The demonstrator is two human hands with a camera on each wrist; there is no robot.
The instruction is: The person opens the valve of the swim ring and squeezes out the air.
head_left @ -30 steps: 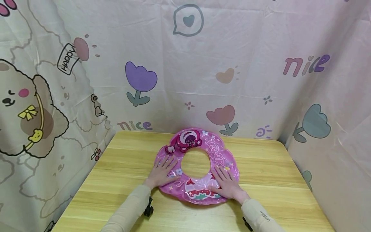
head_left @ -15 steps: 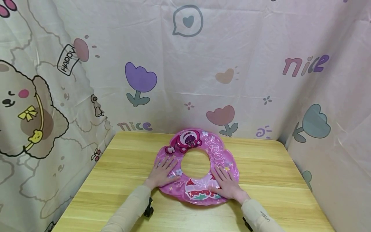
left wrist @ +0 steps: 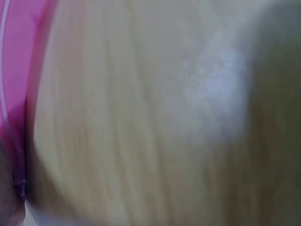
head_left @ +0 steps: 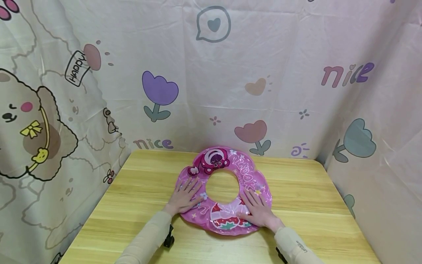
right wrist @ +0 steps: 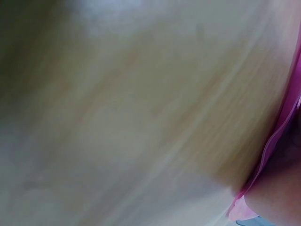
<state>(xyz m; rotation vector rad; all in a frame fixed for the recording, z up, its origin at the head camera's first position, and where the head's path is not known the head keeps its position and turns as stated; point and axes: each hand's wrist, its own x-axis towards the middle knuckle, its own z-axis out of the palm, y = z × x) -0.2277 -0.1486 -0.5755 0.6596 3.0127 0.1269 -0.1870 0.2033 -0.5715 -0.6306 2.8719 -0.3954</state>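
A pink inflatable swim ring (head_left: 227,229), printed with a bear, strawberries and lettering, lies flat on the wooden table (head_left: 132,205). My left hand (head_left: 183,195) rests on its left side, fingers spread and straight. On the ring's lower right lies my right hand (head_left: 258,209), also with extended fingers. The left wrist view catches the ring's pink edge (left wrist: 19,61) at its left border, with a bit of the left hand (left wrist: 8,193) below. At the right border of the right wrist view, part of the right hand (right wrist: 277,193) meets the ring's seam (right wrist: 270,146).
A printed cloth backdrop (head_left: 204,73) hangs behind the table and along both sides. Wood grain fills most of both wrist views, blurred. A dark wrist device (head_left: 169,236) sits under the left sleeve.
The left thumb has shifted slightly upward on the ring, and the ring's near edge sits a little lower in view. The right hand stays in place.
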